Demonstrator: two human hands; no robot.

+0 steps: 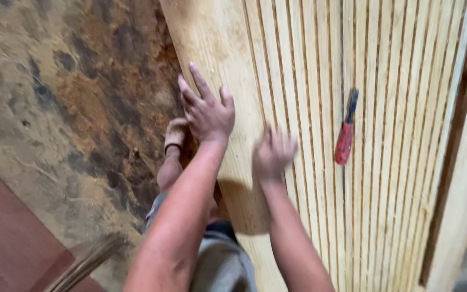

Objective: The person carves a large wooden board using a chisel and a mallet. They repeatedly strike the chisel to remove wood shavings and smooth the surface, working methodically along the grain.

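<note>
Our forearms come up from the near edge toward a pale wooden panel (228,48) that runs from near to far across the middle of the scene. We have our left hand (206,111) lying flat on the panel's smooth left strip, fingers open and spread, gripping nothing. Our right hand (272,154) is just to the right of it, over the point where the smooth strip meets the grooved slats (395,108); it is blurred, so we cannot tell whether its fingers are open or closed, or whether it touches the wood. Well to the right, a red-handled tool (345,135) with a dark tip lies on the slats (apart from both hands). A foot (174,134) shows below the left hand, on the stained floor (66,108) to the left of the panel.
</note>
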